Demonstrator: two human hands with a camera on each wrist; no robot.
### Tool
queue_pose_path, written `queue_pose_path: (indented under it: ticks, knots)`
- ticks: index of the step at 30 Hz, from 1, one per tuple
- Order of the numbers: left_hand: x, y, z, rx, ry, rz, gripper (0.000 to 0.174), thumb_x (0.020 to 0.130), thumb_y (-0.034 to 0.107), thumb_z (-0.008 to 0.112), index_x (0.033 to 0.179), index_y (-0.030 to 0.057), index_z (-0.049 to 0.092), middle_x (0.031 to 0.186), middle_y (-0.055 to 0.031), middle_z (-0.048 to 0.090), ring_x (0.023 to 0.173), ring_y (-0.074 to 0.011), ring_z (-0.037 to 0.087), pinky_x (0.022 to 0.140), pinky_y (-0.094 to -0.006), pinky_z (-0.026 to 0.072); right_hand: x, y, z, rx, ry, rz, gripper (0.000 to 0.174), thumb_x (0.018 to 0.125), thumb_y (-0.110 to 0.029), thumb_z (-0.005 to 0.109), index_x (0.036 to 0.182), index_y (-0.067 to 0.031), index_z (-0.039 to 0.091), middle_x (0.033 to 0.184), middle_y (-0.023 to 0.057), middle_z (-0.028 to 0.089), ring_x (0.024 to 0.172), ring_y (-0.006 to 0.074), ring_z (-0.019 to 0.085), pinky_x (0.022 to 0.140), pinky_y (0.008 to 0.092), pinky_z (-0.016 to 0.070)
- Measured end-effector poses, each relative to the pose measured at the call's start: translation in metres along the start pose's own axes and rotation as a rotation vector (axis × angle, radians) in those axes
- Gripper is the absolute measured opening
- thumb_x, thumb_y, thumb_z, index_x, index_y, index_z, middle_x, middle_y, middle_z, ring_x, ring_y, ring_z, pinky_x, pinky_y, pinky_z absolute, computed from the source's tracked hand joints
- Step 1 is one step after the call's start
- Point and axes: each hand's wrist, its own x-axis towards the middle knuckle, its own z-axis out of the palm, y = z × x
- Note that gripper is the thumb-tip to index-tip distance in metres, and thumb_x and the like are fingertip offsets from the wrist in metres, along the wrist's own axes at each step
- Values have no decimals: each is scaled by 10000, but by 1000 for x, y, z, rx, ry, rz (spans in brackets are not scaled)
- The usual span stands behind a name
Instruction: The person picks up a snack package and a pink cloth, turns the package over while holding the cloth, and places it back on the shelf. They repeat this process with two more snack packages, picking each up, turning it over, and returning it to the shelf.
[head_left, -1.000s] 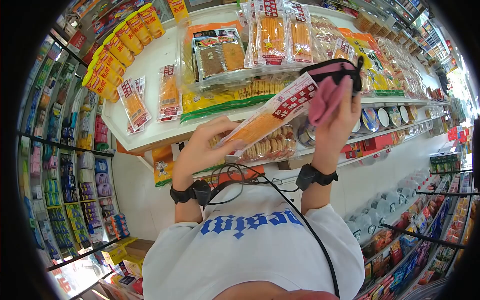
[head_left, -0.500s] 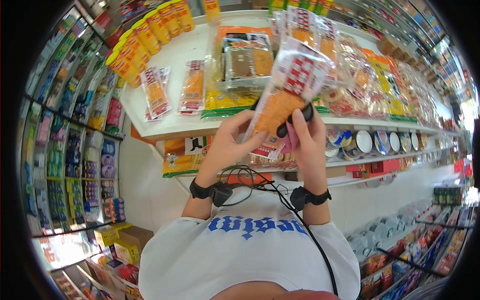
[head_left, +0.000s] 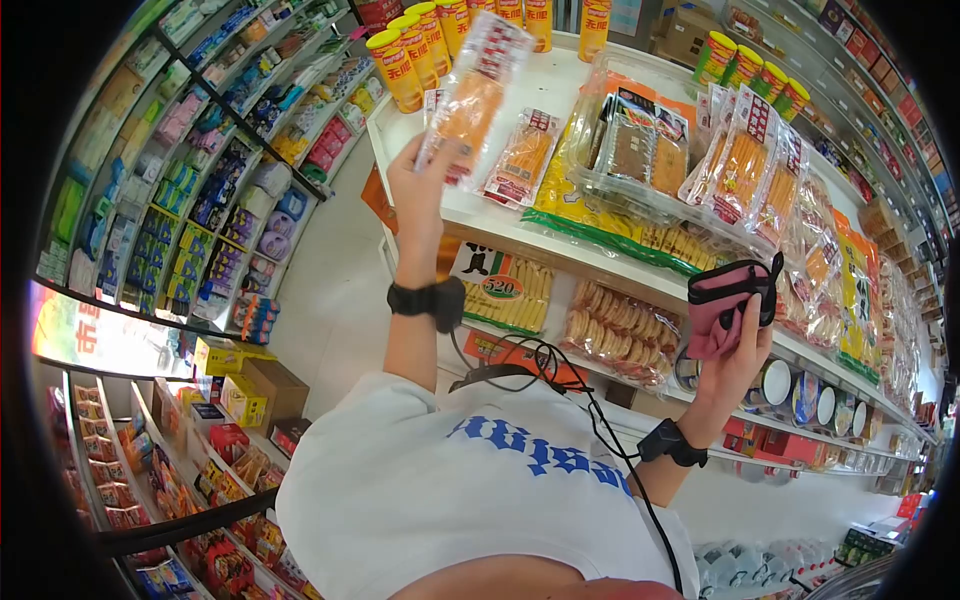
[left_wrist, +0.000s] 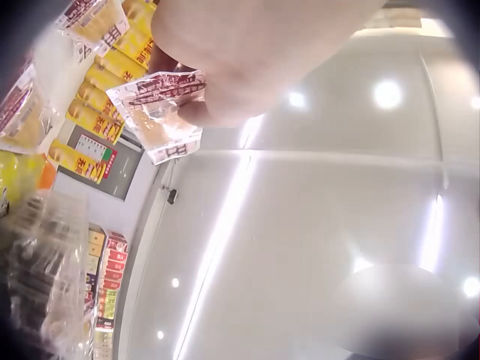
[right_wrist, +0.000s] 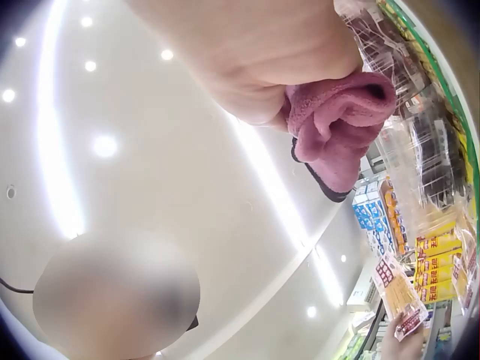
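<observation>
In the head view my left hand (head_left: pixel 415 200) pinches the lower end of a clear snack packet (head_left: pixel 472 105) with orange sticks inside and a red-and-white checked top. It is held up, tilted, over the left end of the white display shelf (head_left: pixel 560 75). A similar packet (head_left: pixel 523 155) lies on the shelf just to its right. My right hand (head_left: pixel 735 365) grips a bunched pink cloth (head_left: pixel 715 318) with black trim, in front of the shelf edge. The left wrist view shows the packet (left_wrist: pixel 161 112) between thumb and fingers; the right wrist view shows the cloth's fuzzy folds (right_wrist: pixel 337 127).
Yellow canisters (head_left: pixel 397 70) line the shelf's back left. A clear plastic tray (head_left: pixel 600 165) with brown and orange packs sits mid-shelf, beside more upright stick packets (head_left: pixel 745 165). Bagged round biscuits (head_left: pixel 620 335) fill the lower tier. A black cable (head_left: pixel 600 400) runs over the shirt.
My hands have parted: the left carried the packet left, over the shelf end, while the right drew away rightward with the pink cloth. The head view has turned to the left.
</observation>
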Motion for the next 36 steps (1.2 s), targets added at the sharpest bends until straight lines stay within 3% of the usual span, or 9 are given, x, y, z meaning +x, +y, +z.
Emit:
queue_pose_path:
  ticks: [4, 7, 13, 14, 17, 20, 25, 29, 36]
  knots:
    - [47, -30, -23, -86, 79, -9, 277, 872, 128, 684, 1085, -49, 677, 872, -64, 695, 661, -101, 639, 601, -221, 509, -2, 2, -3, -1, 17, 30, 133, 969, -144, 644, 1044, -41, 606, 864, -15, 608, 663, 11, 522, 512, 183, 404]
    - [79, -66, -43, 434, 21, 15, 351, 835, 159, 691, 1114, -53, 669, 837, -100, 690, 647, -179, 650, 602, -275, 520, 0, 2, -10, -2, 17, 16, 137, 970, -139, 642, 1056, -38, 607, 874, -16, 608, 675, 8, 523, 522, 180, 404]
    - [76, -120, -60, 1153, 50, 185, 457, 806, 199, 700, 1197, -28, 635, 903, -222, 664, 928, -387, 617, 863, -465, 498, 0, -3, -16, 31, 32, 5, 166, 980, -175, 630, 1091, -52, 614, 885, -25, 599, 680, 12, 518, 526, 180, 395]
    - [71, -124, -59, 1243, 76, 176, 483, 814, 189, 702, 1237, -23, 605, 1054, -251, 633, 1065, -390, 560, 953, -475, 441, -1, -5, -16, 52, 80, 23, 183, 980, -194, 631, 1099, -56, 615, 882, -28, 595, 678, 14, 514, 522, 181, 390]
    - [70, -130, -56, 1125, 223, 501, 460, 828, 161, 688, 1236, -29, 593, 1128, -257, 596, 1094, -392, 543, 974, -469, 428, 6, -4, -38, 191, 121, 141, 286, 986, -302, 609, 1167, -80, 610, 1046, 23, 643, 902, 104, 602, 738, 258, 487]
    - [56, -89, -16, 851, 158, 552, 379, 866, 123, 663, 1200, -45, 599, 1136, -222, 604, 1087, -353, 572, 973, -429, 448, 20, 4, -63, 548, -18, 222, 320, 1000, -298, 560, 1223, -72, 598, 1279, 88, 627, 1180, 219, 593, 1026, 394, 474]
    - [-6, 8, 90, 363, -319, 371, 230, 910, 104, 641, 1098, -29, 654, 1013, -123, 689, 954, -228, 671, 878, -314, 512, 17, -11, -56, 669, 3, 206, 506, 998, -388, 503, 1344, -19, 513, 1388, 127, 545, 1291, 294, 504, 1106, 468, 378]
    - [-44, 28, 152, 419, -646, 538, 176, 932, 97, 629, 1054, -19, 678, 998, -112, 711, 915, -183, 668, 860, -301, 516, 7, -28, -48, 692, 78, 218, 626, 970, -460, 507, 1388, 3, 467, 1440, 154, 494, 1343, 322, 450, 1143, 489, 321]
    - [29, -26, 98, 501, -218, 398, 228, 957, 110, 553, 1117, -16, 655, 1046, -153, 702, 1004, -244, 671, 903, -319, 499, -12, -42, -81, 547, 191, 71, 682, 949, -420, 556, 1426, 41, 396, 1465, 182, 454, 1366, 328, 422, 1149, 505, 302]
